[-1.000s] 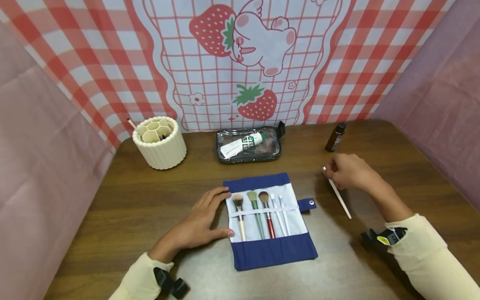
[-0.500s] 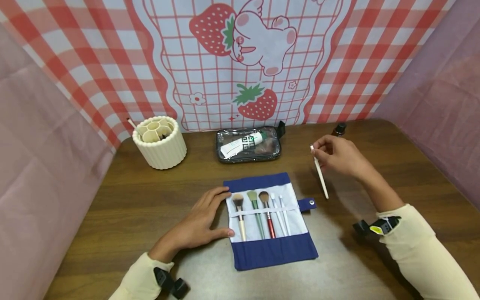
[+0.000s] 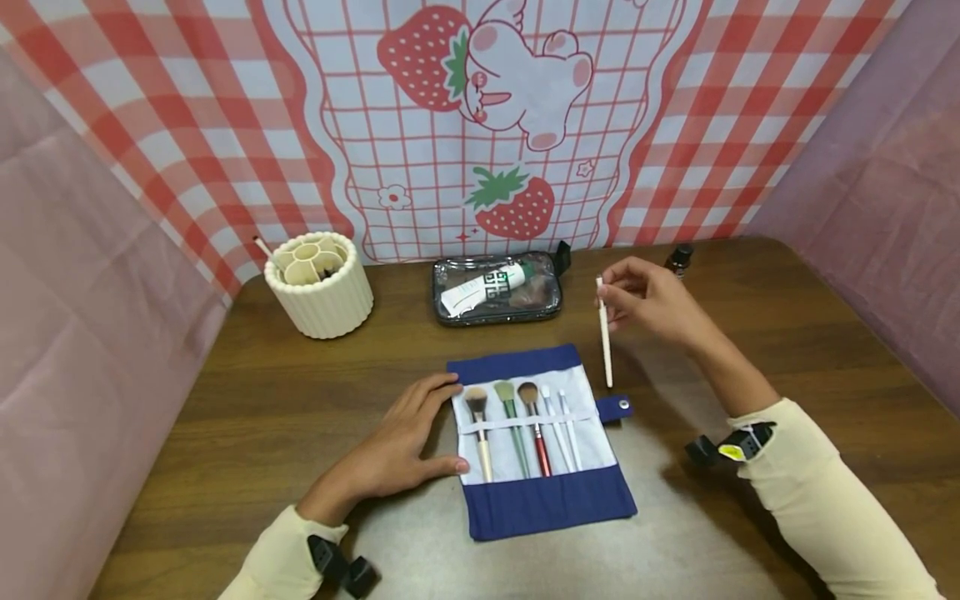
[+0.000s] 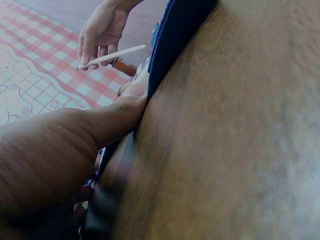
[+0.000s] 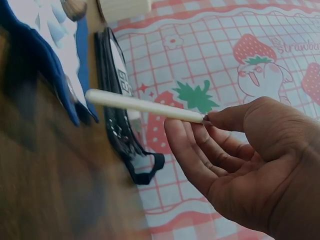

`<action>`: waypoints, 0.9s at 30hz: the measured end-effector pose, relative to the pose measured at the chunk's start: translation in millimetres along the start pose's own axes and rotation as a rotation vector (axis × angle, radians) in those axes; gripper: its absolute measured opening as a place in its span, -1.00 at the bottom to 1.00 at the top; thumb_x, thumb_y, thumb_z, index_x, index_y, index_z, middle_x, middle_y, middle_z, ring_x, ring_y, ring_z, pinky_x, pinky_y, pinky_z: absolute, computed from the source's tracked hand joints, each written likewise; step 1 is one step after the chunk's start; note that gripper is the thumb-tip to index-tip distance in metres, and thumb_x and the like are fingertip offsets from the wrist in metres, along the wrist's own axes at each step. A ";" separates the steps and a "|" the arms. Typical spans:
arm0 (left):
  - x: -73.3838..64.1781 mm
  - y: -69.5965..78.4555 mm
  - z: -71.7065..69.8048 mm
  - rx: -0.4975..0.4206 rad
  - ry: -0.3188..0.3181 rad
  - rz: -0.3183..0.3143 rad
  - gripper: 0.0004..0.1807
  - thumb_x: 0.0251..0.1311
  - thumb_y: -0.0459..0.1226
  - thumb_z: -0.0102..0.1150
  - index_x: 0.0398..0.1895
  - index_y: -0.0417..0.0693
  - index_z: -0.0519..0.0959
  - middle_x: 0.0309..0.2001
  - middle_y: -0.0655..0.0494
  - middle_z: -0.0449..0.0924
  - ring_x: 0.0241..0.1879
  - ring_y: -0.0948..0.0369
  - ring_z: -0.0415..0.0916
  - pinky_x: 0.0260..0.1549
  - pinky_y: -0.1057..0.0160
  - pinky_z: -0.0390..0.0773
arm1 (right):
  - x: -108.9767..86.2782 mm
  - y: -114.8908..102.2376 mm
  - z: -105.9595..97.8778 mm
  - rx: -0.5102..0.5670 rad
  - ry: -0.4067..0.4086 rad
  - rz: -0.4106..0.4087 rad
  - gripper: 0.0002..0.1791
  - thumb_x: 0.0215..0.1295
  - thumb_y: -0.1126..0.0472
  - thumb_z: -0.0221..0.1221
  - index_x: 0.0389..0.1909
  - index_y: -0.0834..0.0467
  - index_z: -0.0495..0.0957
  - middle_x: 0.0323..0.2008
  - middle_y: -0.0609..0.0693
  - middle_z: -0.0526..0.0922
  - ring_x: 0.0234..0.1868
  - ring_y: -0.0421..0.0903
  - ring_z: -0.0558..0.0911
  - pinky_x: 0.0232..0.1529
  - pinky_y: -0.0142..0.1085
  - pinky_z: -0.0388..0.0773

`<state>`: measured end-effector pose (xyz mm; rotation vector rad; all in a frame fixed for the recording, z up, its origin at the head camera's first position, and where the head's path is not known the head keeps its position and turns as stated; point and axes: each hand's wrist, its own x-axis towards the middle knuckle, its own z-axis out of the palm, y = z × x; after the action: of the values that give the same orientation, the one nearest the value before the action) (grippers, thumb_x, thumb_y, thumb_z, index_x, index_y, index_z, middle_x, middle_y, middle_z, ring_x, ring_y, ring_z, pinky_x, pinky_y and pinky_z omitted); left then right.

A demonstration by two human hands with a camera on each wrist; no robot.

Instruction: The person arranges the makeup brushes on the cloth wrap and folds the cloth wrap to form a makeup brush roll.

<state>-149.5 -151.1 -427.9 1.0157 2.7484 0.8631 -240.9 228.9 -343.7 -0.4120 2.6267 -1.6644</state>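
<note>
My right hand (image 3: pixel 651 302) pinches a slim white makeup brush (image 3: pixel 605 337) near its top end, between thumb and fingertips. The brush hangs almost upright above the table, beyond the roll's right strap; its head is hidden at my fingertips. In the right wrist view its cream handle (image 5: pixel 145 107) points left. My left hand (image 3: pixel 401 442) rests with extended fingers on the left edge of an unfolded blue and white brush roll (image 3: pixel 551 504). An elastic band across the roll holds several brushes, among them a green one (image 3: pixel 511 408) and a red-handled one (image 3: pixel 540 442).
A ribbed cream holder (image 3: pixel 321 300) with compartments stands at the back left. Behind the roll lies a clear black-edged pouch (image 3: pixel 551 300) containing a white tube (image 3: pixel 472 296). A dark bottle (image 3: pixel 680 260) is partly hidden behind my right hand. A patterned cloth hangs at the back.
My right hand has lifted the white brush off the table and carried it left toward the roll, turning it more upright. The left hand and the roll have stayed put.
</note>
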 end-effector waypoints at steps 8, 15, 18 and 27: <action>-0.2 -0.9 0.3 0.004 -0.003 -0.006 0.08 0.10 0.22 0.36 0.56 -0.06 0.12 0.56 0.04 -0.04 0.52 0.06 -0.11 0.43 -0.12 0.02 | 2.9 9.1 19.5 0.104 -0.111 0.059 -0.67 0.46 0.29 0.16 0.05 0.43 0.35 -0.16 0.43 0.56 -0.38 0.04 0.68 -0.29 0.04 0.69; -0.4 0.1 -1.0 -0.005 -0.001 -0.003 0.07 0.10 0.20 0.37 0.55 -0.08 0.12 0.56 0.03 -0.04 0.52 0.07 -0.12 0.43 -0.12 0.02 | -0.8 15.6 30.3 0.163 -0.237 0.131 -0.66 0.47 0.37 0.09 0.11 0.48 0.28 -0.14 0.44 0.54 -0.34 0.08 0.67 -0.28 0.02 0.70; -0.2 0.4 -1.2 -0.004 -0.003 -0.003 0.07 0.10 0.21 0.37 0.55 -0.08 0.12 0.56 0.03 -0.04 0.52 0.08 -0.12 0.43 -0.11 0.02 | -4.1 18.6 32.3 0.165 -0.319 0.155 -0.65 0.46 0.40 0.08 0.13 0.52 0.27 -0.18 0.38 0.56 -0.34 0.10 0.67 -0.28 0.03 0.70; -0.1 -0.8 -0.5 -0.004 -0.001 0.001 0.07 0.10 0.21 0.37 0.55 -0.09 0.12 0.56 0.03 -0.05 0.52 0.08 -0.12 0.43 -0.12 0.01 | -15.1 22.5 30.4 -0.014 -0.491 0.115 -0.73 0.42 0.33 0.18 0.03 0.38 0.43 -0.27 0.20 0.62 -0.35 0.08 0.64 -0.33 -0.11 0.68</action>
<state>-150.0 -151.8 -427.9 1.0171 2.7438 0.8680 -226.8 214.3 -379.1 -0.5723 2.2539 -1.3068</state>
